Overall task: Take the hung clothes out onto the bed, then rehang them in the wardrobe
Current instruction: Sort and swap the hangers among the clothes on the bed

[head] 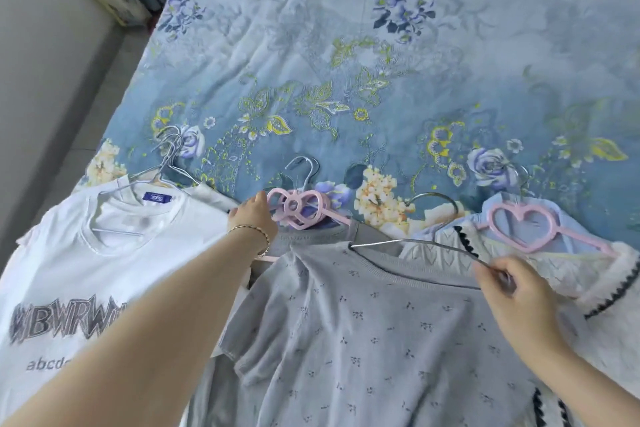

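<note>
Bed [398,45], covered by a blue floral sheet, wrinkled, far part bare. Along the near edge, garments on hangers lie side by side: white printed T-shirt [69,253] at left on wire hangers [166,163]; grey patterned top [363,340] in the middle on a wire hanger, overlapping another grey piece on a pink heart hanger [299,210]; white knit with dark trim [606,288] at right, under a second pink heart hanger [519,229]. Hooks all point toward the far side of the bed.
</note>
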Tool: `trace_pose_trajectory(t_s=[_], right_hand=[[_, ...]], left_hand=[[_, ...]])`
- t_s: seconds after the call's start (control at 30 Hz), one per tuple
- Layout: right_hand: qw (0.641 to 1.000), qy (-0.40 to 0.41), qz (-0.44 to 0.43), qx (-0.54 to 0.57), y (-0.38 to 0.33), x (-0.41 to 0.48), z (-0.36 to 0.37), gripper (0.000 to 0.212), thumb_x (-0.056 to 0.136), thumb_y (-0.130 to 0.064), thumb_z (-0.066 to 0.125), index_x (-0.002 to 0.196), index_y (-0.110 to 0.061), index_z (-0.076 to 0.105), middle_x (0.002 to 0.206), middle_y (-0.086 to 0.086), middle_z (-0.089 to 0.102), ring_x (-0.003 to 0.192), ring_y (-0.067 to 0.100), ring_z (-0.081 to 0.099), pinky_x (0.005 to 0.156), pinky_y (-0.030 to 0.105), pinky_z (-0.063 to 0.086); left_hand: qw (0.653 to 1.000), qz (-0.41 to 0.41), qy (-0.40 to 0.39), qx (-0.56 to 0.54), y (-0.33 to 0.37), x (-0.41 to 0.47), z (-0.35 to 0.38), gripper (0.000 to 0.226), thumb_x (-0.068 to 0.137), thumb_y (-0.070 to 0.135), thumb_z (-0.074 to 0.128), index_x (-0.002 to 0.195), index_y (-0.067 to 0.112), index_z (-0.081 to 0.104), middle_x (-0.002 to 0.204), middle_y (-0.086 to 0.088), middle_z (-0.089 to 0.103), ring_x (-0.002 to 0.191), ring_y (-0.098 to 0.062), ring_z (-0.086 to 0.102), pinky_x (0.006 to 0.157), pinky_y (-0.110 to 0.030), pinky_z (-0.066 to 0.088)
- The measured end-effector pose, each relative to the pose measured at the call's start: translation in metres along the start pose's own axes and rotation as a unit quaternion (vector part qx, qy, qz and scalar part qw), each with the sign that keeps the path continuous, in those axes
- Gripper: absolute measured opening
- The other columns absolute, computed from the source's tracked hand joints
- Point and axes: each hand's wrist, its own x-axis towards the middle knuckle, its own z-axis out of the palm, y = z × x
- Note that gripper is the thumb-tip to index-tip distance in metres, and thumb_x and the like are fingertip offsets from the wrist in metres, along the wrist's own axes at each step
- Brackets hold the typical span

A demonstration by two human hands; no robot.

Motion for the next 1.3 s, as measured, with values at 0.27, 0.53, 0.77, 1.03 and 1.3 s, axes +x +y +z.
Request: trace_pose_trajectory(t_s=[0.27, 0.53, 0.77, 1.03, 1.3], right_hand=[[0.999, -0.011, 0.017, -0.026, 0.015, -0.005, 0.011, 0.025, 0.078, -0.001, 0.068, 0.06, -0.008, 0.054, 0.069, -0.005, 0.054, 0.055, 0.011, 0.042, 0.05, 0.019, 0.031], [0.997, 0.044, 0.019, -0.057, -0.008, -0.021, -0.004, 0.031, 0.075, -0.032, 0.06, 0.051, -0.02, 0.044, 0.066, -0.016, 0.055, 0.062, 0.015, 0.04, 0.053, 0.028, 0.031], [0.989, 0.028, 0.124, -0.08, -0.051, -0.034, -0.054, 0.04, 0.076, -0.013, 0.07, 0.047, -0.018, 0.043, 0.054, -0.024, 0.054, 0.052, 0.025, 0.037, 0.054, 0.038, 0.036], [0.992, 0.045, 0.076, -0.085, -0.105, -0.087, -0.096, 0.052, 0.077, -0.013, 0.069, 0.042, -0.022, 0.033, 0.046, -0.006, 0.046, 0.05, 0.024, 0.029, 0.052, 0.037, 0.036], [0.992, 0.104, 0.052, -0.052, -0.144, -0.173, -0.144, 0.043, 0.079, -0.014, 0.065, 0.049, -0.014, 0.034, 0.047, 0.002, 0.028, 0.054, 0.013, 0.027, 0.047, 0.025, 0.024]], left_hand=[[0.999, -0.024, -0.003, 0.028, 0.003, 0.041, 0.02, 0.055, 0.083, 0.026, 0.064, 0.129, 0.015, 0.036, 0.124, -0.01, 0.058, 0.118, -0.029, 0.053, 0.098, -0.033, 0.036], [0.98, 0.026, 0.17, -0.1, 0.005, 0.016, 0.003, 0.047, 0.073, 0.026, 0.075, 0.109, 0.008, 0.05, 0.099, -0.014, 0.067, 0.098, -0.035, 0.059, 0.08, -0.032, 0.039], [0.955, 0.095, 0.264, -0.092, 0.018, -0.034, -0.034, 0.042, 0.073, 0.022, 0.074, 0.105, 0.004, 0.053, 0.088, -0.015, 0.068, 0.089, -0.035, 0.062, 0.082, -0.035, 0.036], [0.934, 0.175, 0.31, -0.041, 0.024, -0.101, -0.104, 0.048, 0.083, 0.036, 0.065, 0.116, 0.005, 0.052, 0.093, -0.017, 0.068, 0.092, -0.037, 0.062, 0.076, -0.035, 0.035], [0.923, 0.209, 0.322, 0.015, 0.03, -0.185, -0.161, 0.047, 0.091, 0.04, 0.053, 0.123, 0.009, 0.04, 0.1, -0.013, 0.066, 0.097, -0.033, 0.06, 0.071, -0.033, 0.027]])
